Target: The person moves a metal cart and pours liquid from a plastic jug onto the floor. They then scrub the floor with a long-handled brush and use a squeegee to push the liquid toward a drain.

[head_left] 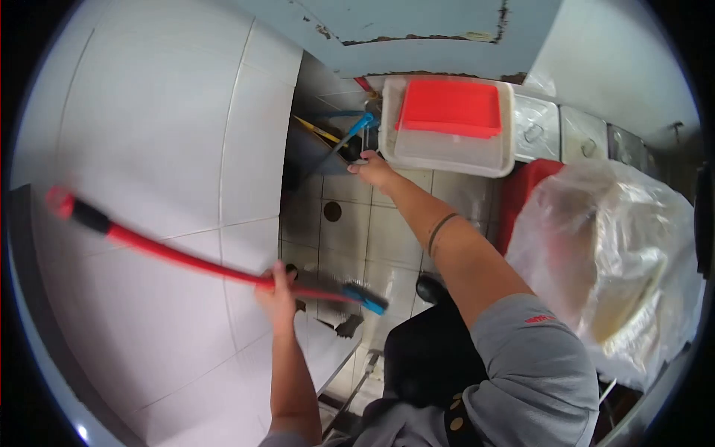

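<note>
the white tiled wall (149, 149) takes up the whole left side, and the tiled floor (387, 238) runs down a narrow strip between it and the clutter on the right. a big clear plastic bag (618, 261), crumpled and full, bulges in from the right and crowds the person's right shoulder. behind it a red bin (525, 194) shows only partly. further back a translucent plastic tub (447, 149) with a red lid (450, 108) sits on the floor against the peeling pale-blue panel (417, 33), with metal containers (558, 130) lined up to its right.

the red-handled broom (171, 253) slants across the wall, its far end up at the left and blurred, its blue-and-dark head (361, 294) down low over the floor. the left hand (277, 294) is wrapped around the red shaft just short of the head, fingers closed on it.

the right hand (375, 170) reaches well forward, right beside the near left corner of the tub. its fingers look curled at the blue-tipped handle (356, 130) that leans in the dark corner, but i cannot tell whether they grip it. a yellow-handled tool (316, 130) leans there too. a round floor drain (333, 211) lies just below the outstretched forearm, which wears a dark wristband (441, 227).
</note>
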Action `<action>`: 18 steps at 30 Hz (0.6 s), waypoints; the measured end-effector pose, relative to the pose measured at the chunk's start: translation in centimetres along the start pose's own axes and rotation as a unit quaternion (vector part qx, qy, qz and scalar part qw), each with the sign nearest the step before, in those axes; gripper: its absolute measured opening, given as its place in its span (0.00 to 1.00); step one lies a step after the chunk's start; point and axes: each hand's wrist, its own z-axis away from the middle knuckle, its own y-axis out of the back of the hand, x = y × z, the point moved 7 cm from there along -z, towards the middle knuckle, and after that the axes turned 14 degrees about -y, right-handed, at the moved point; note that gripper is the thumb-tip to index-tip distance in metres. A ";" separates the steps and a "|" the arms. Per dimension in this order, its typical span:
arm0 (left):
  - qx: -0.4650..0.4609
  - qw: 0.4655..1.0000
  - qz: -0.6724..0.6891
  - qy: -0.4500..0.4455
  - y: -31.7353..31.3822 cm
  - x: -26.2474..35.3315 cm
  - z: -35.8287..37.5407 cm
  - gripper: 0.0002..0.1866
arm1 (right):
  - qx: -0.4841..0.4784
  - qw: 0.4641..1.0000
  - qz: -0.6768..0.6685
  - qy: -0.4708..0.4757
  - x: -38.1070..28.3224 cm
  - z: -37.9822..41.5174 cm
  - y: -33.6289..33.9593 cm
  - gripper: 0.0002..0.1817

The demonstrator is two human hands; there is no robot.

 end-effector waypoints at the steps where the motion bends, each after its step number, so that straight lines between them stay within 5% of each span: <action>1: -0.012 0.997 -0.076 -0.014 1.8 -0.3 0.8 0.18 | -0.021 0.998 -0.055 0.012 0.5 -2.9 -1.5 0.44; 3: 0.079 0.970 -0.128 -0.191 4.0 2.2 3.2 0.11 | -0.043 0.997 -0.059 0.022 0.8 -7.0 -3.9 0.44; 6: 0.203 0.945 -0.127 -0.221 7.7 0.4 6.6 0.06 | -0.025 0.996 -0.090 0.010 2.9 -17.1 -8.2 0.41; 8: 0.243 0.931 -0.118 -0.244 9.5 -0.5 8.3 0.08 | -0.083 0.988 -0.126 -0.039 1.8 -17.2 -8.3 0.36; 11: 0.264 0.911 -0.166 -0.268 12.0 -1.7 10.4 0.11 | -0.038 0.958 -0.247 -0.142 3.0 -20.1 -8.7 0.36; 14: 0.294 0.900 -0.177 -0.268 15.0 -3.5 11.3 0.14 | 0.002 0.939 -0.329 -0.098 3.2 -24.0 -8.2 0.43; 16: 0.288 0.898 -0.162 -0.291 16.2 -4.2 11.5 0.15 | 0.072 0.916 -0.395 0.013 0.9 -21.4 -7.2 0.29; 18: 0.261 0.909 -0.167 -0.281 15.3 -3.7 11.0 0.16 | -0.035 0.902 -0.426 0.056 -0.3 -23.7 -9.0 0.20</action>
